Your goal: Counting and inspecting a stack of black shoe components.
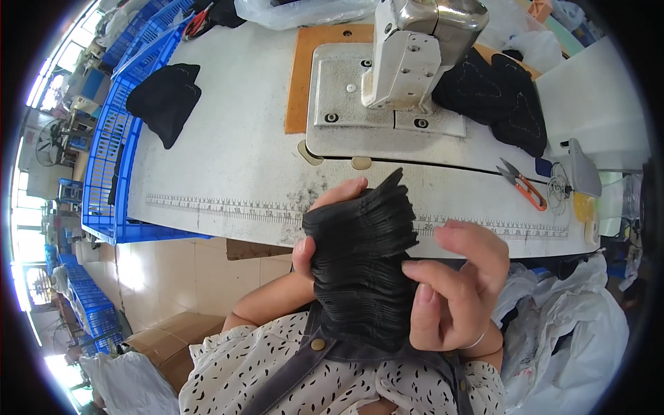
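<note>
A thick stack of black fabric pieces stands in front of my chest, its layered edges fanned out toward the right. My left hand is closed round its left side, with the thumb on the near face and the fingers behind, partly hidden. Along the stack's right edge is my right hand, its fingers bent and apart. One of its fingertips meets the edge of the layers, and no piece shows between thumb and fingers.
Beyond the stack, a sewing machine is set in the white table. Black fabric pieces lie at its right, another black piece at far left. Orange-handled thread snips rest at right. A blue crate borders the left side.
</note>
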Motion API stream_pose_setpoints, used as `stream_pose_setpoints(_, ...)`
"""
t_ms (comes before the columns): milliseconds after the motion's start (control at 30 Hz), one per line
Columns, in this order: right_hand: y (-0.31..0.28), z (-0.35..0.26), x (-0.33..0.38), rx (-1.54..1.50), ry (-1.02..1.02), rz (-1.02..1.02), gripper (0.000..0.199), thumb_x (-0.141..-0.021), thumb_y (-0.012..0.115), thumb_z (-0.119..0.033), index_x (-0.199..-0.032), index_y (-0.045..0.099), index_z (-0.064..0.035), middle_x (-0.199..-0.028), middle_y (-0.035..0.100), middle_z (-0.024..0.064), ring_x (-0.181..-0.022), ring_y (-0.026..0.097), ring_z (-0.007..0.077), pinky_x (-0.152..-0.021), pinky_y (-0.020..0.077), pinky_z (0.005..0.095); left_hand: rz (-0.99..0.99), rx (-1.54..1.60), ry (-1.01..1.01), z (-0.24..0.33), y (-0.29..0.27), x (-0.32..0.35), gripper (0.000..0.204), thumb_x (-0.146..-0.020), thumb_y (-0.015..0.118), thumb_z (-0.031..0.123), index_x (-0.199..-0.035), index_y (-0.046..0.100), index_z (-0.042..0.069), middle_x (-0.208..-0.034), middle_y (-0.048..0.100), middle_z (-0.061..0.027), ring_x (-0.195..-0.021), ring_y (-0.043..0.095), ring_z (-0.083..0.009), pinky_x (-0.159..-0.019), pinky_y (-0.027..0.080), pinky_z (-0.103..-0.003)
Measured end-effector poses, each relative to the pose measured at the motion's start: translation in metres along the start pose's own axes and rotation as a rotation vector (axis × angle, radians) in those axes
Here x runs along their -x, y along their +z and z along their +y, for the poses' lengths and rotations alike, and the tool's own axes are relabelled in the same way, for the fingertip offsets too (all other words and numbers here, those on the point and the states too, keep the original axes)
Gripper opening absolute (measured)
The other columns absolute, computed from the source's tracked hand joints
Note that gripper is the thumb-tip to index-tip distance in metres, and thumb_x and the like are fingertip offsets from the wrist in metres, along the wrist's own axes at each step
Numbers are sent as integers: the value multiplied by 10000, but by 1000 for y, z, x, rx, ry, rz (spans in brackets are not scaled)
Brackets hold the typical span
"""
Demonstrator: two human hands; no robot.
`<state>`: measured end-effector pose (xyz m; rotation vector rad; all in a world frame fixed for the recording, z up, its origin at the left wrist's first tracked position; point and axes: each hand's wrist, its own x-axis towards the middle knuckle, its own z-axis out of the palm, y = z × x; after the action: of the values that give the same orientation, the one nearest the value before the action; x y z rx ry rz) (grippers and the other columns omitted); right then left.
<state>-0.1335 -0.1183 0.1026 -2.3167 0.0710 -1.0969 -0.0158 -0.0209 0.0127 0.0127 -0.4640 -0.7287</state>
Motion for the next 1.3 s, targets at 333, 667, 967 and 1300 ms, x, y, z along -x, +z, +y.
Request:
stream_pose_setpoints(333,3,-3,13,42,-134,59,199,-765,509,-117,-859,646,-8,-1041,612,133,-898,547,277,-702,487,344,-86,-508,-26,13,-1,6,1088,-613,442,841,-1285,374,-11,-1328,372,-195,-1166,449,-319,-990,367,-487)
stream_pose_setpoints(667,2,-4,14,54,-127,42,183,-730,532,-116,-840,655,-35,-1013,621,97,-893,541,246,-708,480,327,-150,-584,56,14,-5,8,1007,-695,391,802,-1265,398,-28,-1318,367,-224,-1163,443,-326,-949,404,-482)
stream_pose_setpoints(967,-1,-7,21,45,-116,50,178,-706,546,-107,-832,671,-85,-976,607,32,-904,542,205,-770,466,325,-422,-580,70,16,-12,-2,960,-682,562,598,-1320,284,-63,-1383,189,-265,-1231,343,-366,-999,332,-455)
stream_pose_setpoints(1300,0,-5,17,30,-137,48,171,-720,537,-89,-831,663,-62,-949,588,53,-870,563,223,-731,495,324,-258,-727,93,13,-4,2,964,-724,433,756,-1281,382,-29,-1319,330,-246,-1083,487,-390,-915,425,-450)
